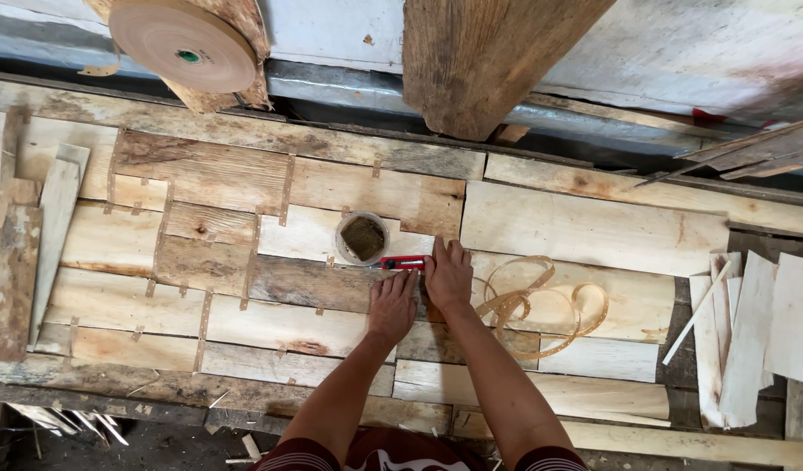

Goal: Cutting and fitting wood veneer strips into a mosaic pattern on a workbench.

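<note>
Loose wood strips (pixel 35 235) stacked at worktop (pixel 593 227) left edge, out of the way. Paper tape roll (pixel 183 44) hanging over far-left edge. Small round tub (pixel 362 237) mid-worktop, just beside the hands, likely for quick reach. Left hand (pixel 392 305) flat, fingers together, pinning veneer sheets (pixel 270 279) down; grips nothing. Red cutter (pixel 403 262) at a seam mid-worktop, right hand (pixel 449 275) clamped on its end, probably steadying the cut. Curled tape offcuts (pixel 541 305) right of hands. More strips (pixel 750 331) piled near right edge.

A small round cup (pixel 362 237) sits just left of the fingers; curled paper tape (pixel 541 301) lies right; a tape roll (pixel 183 44) hangs far above.
</note>
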